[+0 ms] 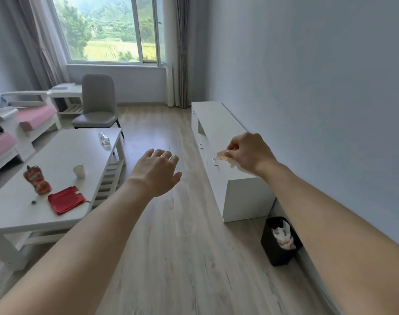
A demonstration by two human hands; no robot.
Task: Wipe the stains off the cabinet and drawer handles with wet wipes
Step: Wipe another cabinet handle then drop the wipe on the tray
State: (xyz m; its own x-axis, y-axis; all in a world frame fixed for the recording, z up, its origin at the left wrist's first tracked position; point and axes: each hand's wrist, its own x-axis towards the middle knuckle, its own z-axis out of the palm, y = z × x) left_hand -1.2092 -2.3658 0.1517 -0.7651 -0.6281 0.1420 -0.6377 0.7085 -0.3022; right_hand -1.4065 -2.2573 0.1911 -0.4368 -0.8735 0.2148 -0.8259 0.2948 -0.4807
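A crumpled, stained wet wipe (223,155) is pinched in the curled fingers of the right hand (248,153), held over the front edge of the white cabinet (219,123), just beside the nearest handle (214,162). The left hand (156,171) is held spread and empty above the floor. The wiping step appears under way; next, the wipe would need pressing onto that handle, then the farther handle (201,145).

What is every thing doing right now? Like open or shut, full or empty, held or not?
left hand: open, holds nothing.
right hand: pinches the wet wipe.
wet wipe: crumpled, stained orange, beside the near handle.
near handle: on a shut drawer.
far handle: untouched.
bin: holds used wipes.
window: partly open.
bottle: lying on its side.
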